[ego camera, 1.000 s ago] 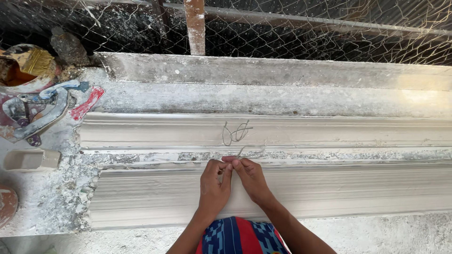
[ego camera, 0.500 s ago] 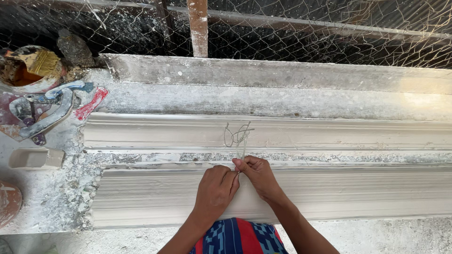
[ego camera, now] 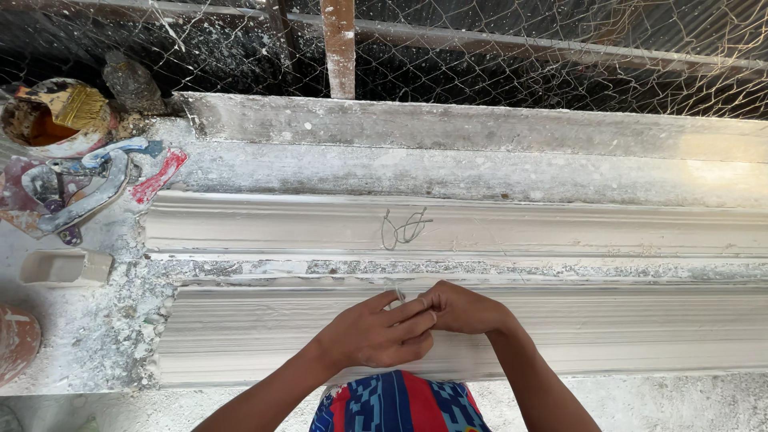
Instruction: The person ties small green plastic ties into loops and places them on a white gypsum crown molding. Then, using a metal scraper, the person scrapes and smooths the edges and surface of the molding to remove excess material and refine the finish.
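Note:
Two long white plaster mouldings lie side by side on a plaster-caked bench. My left hand [ego camera: 380,334] and my right hand [ego camera: 466,308] meet fingertip to fingertip over the top edge of the near moulding [ego camera: 640,328]. Both pinch a thin pale wire strand [ego camera: 398,291], which just shows above the fingers. A twisted wire loop [ego camera: 404,228] sticks out of the far moulding [ego camera: 600,228], a little beyond my hands. A blue and red patterned cloth [ego camera: 400,406] sits under my forearms at the bottom edge.
At the left are a stained tub with a brush [ego camera: 56,120], blue-handled pliers [ego camera: 80,188], a red scrap [ego camera: 158,176], a small white block [ego camera: 66,268] and a reddish round vessel [ego camera: 14,344]. Wire mesh [ego camera: 560,56] and a wooden post [ego camera: 339,48] close off the far side.
My hands have drawn closer and the fingers have folded over the strand, which shows less than before. The view has shifted slightly; the mouldings and the wire loop stay put.

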`<state>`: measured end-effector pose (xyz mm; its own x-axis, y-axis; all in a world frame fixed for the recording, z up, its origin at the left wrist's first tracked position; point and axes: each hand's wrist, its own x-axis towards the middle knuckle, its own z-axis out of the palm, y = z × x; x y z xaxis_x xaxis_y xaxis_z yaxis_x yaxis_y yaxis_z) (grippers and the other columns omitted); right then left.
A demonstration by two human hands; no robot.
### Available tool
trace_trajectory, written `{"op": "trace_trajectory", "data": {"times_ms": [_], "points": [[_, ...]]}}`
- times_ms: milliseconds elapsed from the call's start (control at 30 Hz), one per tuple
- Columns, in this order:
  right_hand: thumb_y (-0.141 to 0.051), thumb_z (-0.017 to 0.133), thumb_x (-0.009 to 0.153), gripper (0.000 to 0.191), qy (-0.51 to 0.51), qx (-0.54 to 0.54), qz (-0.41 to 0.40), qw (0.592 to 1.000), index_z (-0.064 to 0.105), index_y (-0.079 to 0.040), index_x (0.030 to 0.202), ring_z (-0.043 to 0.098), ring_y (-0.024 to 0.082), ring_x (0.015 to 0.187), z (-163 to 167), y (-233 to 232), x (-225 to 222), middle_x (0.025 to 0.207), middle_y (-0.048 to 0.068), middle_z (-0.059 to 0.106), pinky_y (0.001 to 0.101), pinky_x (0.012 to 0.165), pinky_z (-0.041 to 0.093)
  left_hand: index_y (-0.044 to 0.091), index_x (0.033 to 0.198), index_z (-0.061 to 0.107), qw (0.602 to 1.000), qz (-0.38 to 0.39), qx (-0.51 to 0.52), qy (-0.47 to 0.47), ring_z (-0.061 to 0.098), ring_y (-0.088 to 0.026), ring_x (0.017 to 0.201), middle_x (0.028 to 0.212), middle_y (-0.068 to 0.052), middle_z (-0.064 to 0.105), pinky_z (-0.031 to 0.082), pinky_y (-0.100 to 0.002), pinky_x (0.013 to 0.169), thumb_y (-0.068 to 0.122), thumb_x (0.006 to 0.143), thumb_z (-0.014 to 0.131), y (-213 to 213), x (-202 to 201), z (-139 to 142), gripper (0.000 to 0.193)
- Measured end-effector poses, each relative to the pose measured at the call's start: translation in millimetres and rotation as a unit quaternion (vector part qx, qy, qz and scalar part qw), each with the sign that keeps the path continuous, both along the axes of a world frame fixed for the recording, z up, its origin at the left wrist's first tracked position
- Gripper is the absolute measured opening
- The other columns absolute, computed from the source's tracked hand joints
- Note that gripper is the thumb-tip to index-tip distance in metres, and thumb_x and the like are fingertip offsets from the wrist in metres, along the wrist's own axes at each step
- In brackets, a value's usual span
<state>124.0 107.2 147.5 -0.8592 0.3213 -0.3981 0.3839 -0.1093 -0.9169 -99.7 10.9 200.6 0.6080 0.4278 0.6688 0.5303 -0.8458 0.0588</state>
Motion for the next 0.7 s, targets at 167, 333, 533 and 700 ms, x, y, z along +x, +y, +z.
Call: {"op": "trace_trajectory", "data": {"times_ms": [167, 333, 533, 700], "points": [[-0.006, 0.071, 0.092, 0.015, 0.011, -0.007, -0.043, 0.999, 0.079, -0.002, 0.104, 0.066, 0.006, 0.08, 10, -3, 2, 0.089, 0.003, 0.079, 0.0265, 0.075, 0.054, 0.018, 0.102, 0.068, 0.999, 0.033, -0.039, -0.012, 0.069, -0.019, 0.086, 0.118, -0.002, 0.068, 0.052, -0.03, 0.056, 0.015, 0.087, 0.075, 1, -6, -2, 0.017], [-0.002, 0.068, 0.088, 0.006, 0.114, 0.238, -0.226, 0.938, 0.069, -0.004, 0.094, 0.066, 0.016, 0.087, 23, -22, -15, 0.089, 0.005, 0.071, 0.0318, 0.082, 0.054, 0.005, 0.106, 0.065, 0.947, 0.103, -0.212, -0.217, 0.068, -0.02, 0.082, 0.109, -0.008, 0.066, 0.055, -0.031, 0.063, 0.002, 0.091, 0.065, -4, 12, -6, 0.015], [-0.003, 0.068, 0.085, 0.011, 0.142, 0.554, -0.307, 0.761, 0.061, -0.008, 0.092, 0.064, 0.027, 0.086, 26, -34, -36, 0.089, 0.007, 0.065, 0.0364, 0.074, 0.052, 0.003, 0.096, 0.056, 0.683, 0.136, -0.518, -0.497, 0.055, -0.01, 0.067, 0.088, -0.004, 0.057, 0.051, -0.025, 0.063, 0.019, 0.108, 0.052, 0, 41, -14, 0.02], [-0.001, 0.069, 0.094, 0.017, 0.204, 0.547, -0.322, 0.746, 0.065, -0.006, 0.11, 0.064, 0.025, 0.091, 10, -35, -36, 0.1, 0.01, 0.065, 0.0362, 0.077, 0.054, 0.006, 0.104, 0.059, 0.533, 0.068, -0.61, -0.583, 0.053, -0.006, 0.066, 0.073, -0.003, 0.057, 0.046, -0.023, 0.062, 0.026, 0.107, 0.053, 7, 41, -15, 0.021]]}}
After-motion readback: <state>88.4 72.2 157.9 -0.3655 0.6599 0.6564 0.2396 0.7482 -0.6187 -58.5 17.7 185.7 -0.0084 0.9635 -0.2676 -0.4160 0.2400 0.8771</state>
